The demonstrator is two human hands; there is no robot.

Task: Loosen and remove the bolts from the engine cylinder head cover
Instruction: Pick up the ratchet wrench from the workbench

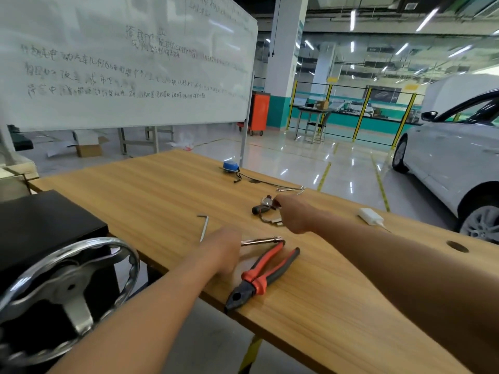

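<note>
No cylinder head cover or bolts are in view. My left hand [222, 249] lies knuckles-up on the wooden table [337, 306]. Its fingers curl over the near end of a chrome wrench handle [263, 241] that sticks out to the right. My right hand [293, 214] reaches farther out to a small heap of metal parts and a black-handled tool [259, 209]. Its fingertips touch the heap, but the back of the hand hides them. A hex key [204, 228] lies just left of my left hand.
Red-and-black pliers [260, 276] lie near the table's front edge. Farther back are a blue tape measure [231, 166], a thin metal hook [291, 188] and a white charger [371, 215]. A black box with a chrome handwheel [67, 287] stands left. Whiteboard behind, white car [445, 163] right.
</note>
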